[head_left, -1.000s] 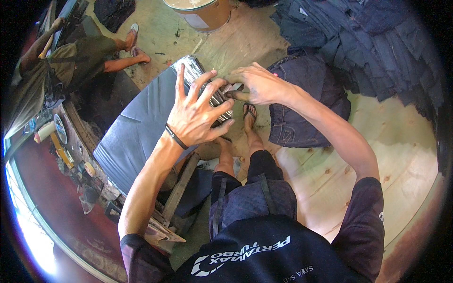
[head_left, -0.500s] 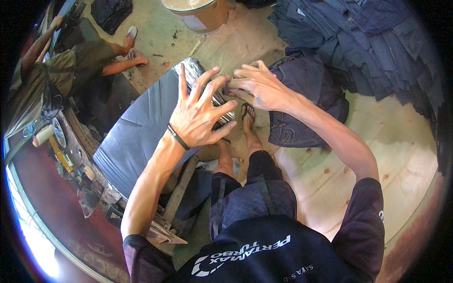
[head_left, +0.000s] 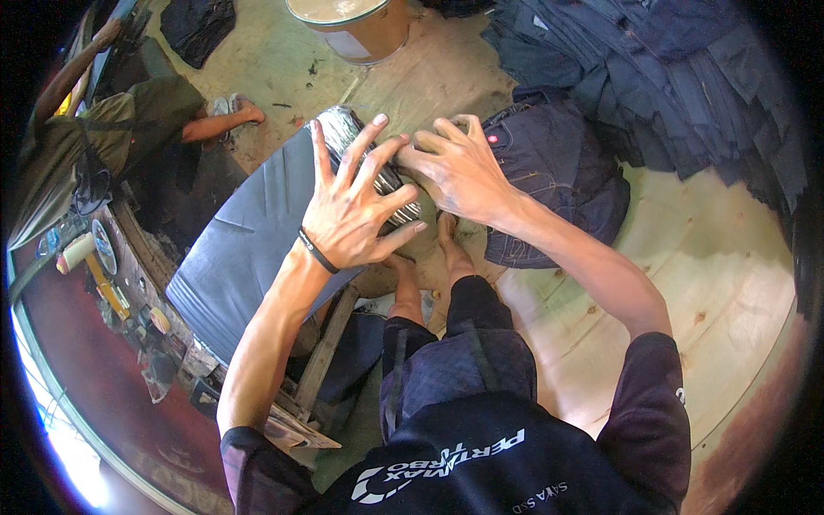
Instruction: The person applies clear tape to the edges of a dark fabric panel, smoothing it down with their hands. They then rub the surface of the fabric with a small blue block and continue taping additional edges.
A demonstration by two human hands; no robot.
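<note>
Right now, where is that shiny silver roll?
In the head view, the silver roll lies upper centre, at the far end of the dark padded board, under the left hand.

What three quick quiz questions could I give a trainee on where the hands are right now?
1. True or false: the left hand lies with fingers spread on the silvery end of the padded board.
2. What is the right hand nearest to? A) the round drum B) the silvery end of the board C) the heap of dark jeans
3. Fill in: a dark band sits on the ____ wrist.

Key
1. True; the palm is flat and the fingers are fanned out.
2. B; its fingertips meet those of the left hand there. The drum and the heap of jeans lie farther off.
3. Left.
</note>
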